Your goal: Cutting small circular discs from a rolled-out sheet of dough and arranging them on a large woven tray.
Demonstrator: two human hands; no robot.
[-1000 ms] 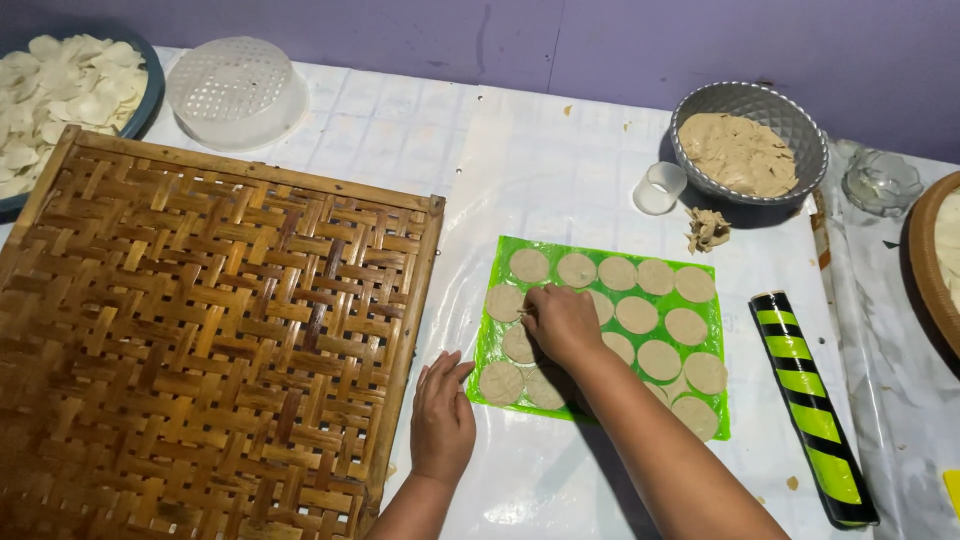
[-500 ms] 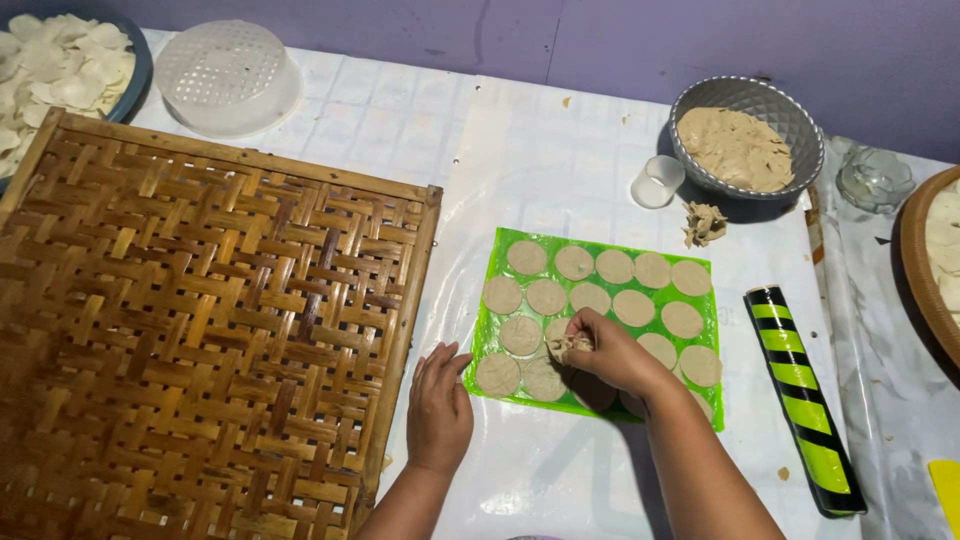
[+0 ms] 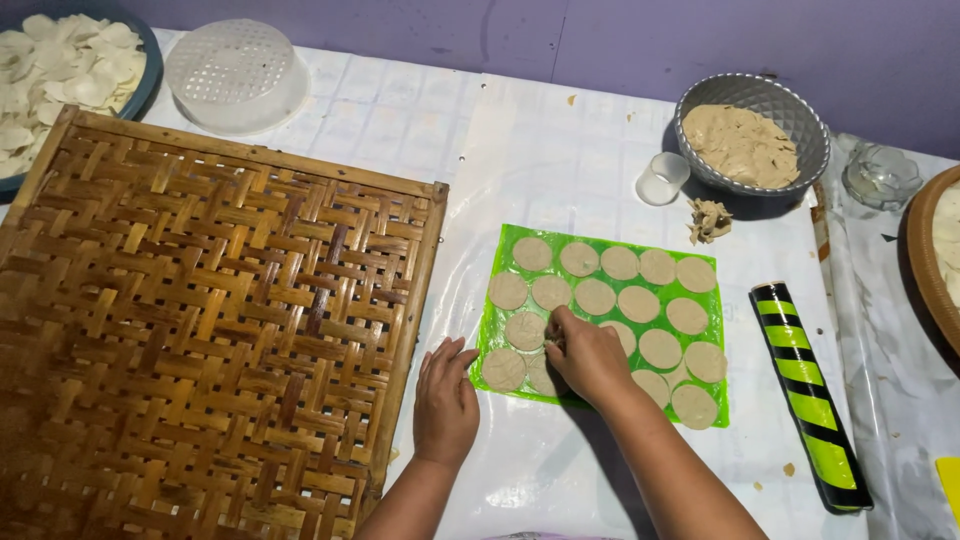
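The right hand pinches at the edge of a dough disc on the green sheet, fingertips closed on it, probably to peel it free without tearing. The left hand lies flat and open on the desk just beside the sheet's near left corner, holding nothing; it seems to steady things there. The discs sit in loose rows across the sheet, which lies mid-desk.

Left of it a woven bamboo tray fills that side of the desk. A striped green-and-black roller lies to the right. At the far edge stand a grey bowl of dough, a small cup and an upturned white basket. The desk wears white plastic against a purple wall.
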